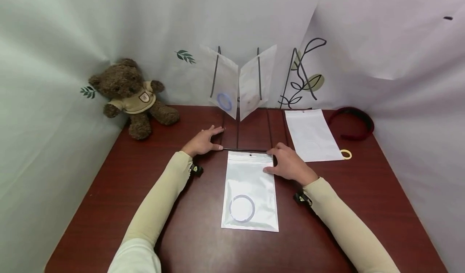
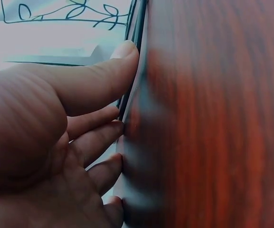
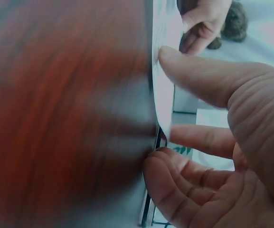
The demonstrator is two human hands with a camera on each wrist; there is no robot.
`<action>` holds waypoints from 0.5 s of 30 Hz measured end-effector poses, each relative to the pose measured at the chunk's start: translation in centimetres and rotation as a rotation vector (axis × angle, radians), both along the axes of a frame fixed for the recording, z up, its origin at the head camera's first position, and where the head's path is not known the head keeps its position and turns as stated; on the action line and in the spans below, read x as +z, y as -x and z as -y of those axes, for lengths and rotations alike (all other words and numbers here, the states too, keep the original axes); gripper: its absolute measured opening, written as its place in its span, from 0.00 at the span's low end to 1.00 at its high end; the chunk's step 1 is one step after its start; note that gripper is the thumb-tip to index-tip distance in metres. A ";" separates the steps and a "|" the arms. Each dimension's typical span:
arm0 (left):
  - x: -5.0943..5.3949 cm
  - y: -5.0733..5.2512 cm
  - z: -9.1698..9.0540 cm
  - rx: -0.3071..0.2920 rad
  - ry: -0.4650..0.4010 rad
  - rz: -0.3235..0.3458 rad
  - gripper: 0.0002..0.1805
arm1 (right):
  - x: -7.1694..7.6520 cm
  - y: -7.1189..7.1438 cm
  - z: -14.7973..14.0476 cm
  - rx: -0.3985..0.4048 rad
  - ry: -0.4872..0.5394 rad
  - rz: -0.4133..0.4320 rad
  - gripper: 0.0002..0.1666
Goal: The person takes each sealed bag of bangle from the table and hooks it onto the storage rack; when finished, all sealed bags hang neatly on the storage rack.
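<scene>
Two hands flank the front bar (image 1: 245, 149) of a black wire rack (image 1: 237, 134). The left hand (image 1: 204, 141), fingers extended and gripping nothing, touches the bar's left end, presumably to steady it. The right hand (image 1: 289, 165), partly open, touches the upper right corner of a silvery zip pouch (image 1: 256, 186); I see no firm pinch. The pouch, ring (image 1: 253, 205) showing through, lies just before the bar, apparently squared to it.

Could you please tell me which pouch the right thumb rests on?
The silvery pouch, lying in front; the white pouch lies farther right, the two frosted pouches are upright behind.
</scene>
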State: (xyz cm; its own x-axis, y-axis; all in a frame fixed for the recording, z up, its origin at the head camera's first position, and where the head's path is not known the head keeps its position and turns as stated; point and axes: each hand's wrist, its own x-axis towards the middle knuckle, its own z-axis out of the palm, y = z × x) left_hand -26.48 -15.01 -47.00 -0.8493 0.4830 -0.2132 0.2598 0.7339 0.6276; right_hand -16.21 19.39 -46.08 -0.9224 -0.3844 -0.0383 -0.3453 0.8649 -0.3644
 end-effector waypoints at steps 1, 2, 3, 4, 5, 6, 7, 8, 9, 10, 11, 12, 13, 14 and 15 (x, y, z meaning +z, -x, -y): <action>0.0 0.1 0.0 0.001 0.004 -0.001 0.44 | 0.0 0.0 0.0 0.007 -0.002 -0.002 0.38; 0.1 0.1 -0.1 0.001 0.005 -0.003 0.44 | 0.1 0.0 0.0 0.014 -0.003 -0.004 0.36; 0.1 0.1 -0.1 0.002 0.008 -0.009 0.44 | 0.2 0.1 -0.1 0.019 -0.002 -0.011 0.34; 0.2 0.1 0.0 0.005 0.007 -0.012 0.44 | 0.2 0.2 -0.1 0.023 -0.002 -0.010 0.32; 0.2 0.1 -0.1 0.005 0.007 -0.017 0.44 | 0.3 0.3 -0.2 0.025 0.001 -0.012 0.30; 0.3 0.1 -0.1 0.003 0.012 -0.022 0.44 | 0.4 0.4 -0.3 0.024 0.005 -0.012 0.28; 0.3 0.0 0.0 0.004 0.015 -0.022 0.44 | 0.5 0.5 -0.5 0.027 0.016 -0.011 0.26; 0.3 0.0 0.0 0.006 0.018 -0.021 0.44 | 0.6 0.6 -0.7 0.033 0.029 -0.011 0.24; 0.3 -0.1 0.0 0.007 0.021 -0.019 0.44 | 0.6 0.6 -1.0 0.039 0.043 -0.009 0.22; 0.3 -0.1 -0.1 0.007 0.022 -0.014 0.44 | 0.6 0.6 -1.3 0.047 0.059 -0.010 0.19; 0.4 -0.1 -0.2 0.006 0.024 -0.009 0.44 | 0.7 0.5 -1.6 0.055 0.078 -0.019 0.18; 0.3 -0.1 -0.2 0.003 0.027 -0.007 0.44 | 0.6 0.4 -2.0 0.067 0.094 -0.029 0.16; 0.4 -0.1 -0.3 0.003 0.027 -0.005 0.44 | 0.6 0.4 -2.2 0.080 0.119 -0.039 0.14; 0.4 -0.2 -0.3 0.003 0.028 -0.004 0.44 | 0.6 0.3 -2.5 0.096 0.140 -0.054 0.13; 0.4 -0.2 -0.3 0.002 0.028 -0.003 0.44 | 0.6 0.2 -2.7 0.110 0.160 -0.073 0.12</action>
State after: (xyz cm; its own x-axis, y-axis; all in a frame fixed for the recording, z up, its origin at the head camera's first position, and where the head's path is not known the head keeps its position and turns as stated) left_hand -26.30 -14.71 -46.62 -0.8511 0.4749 -0.2238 0.2601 0.7518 0.6059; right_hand -16.44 22.07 -45.48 -0.8724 -0.4790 0.0969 -0.4653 0.7534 -0.4646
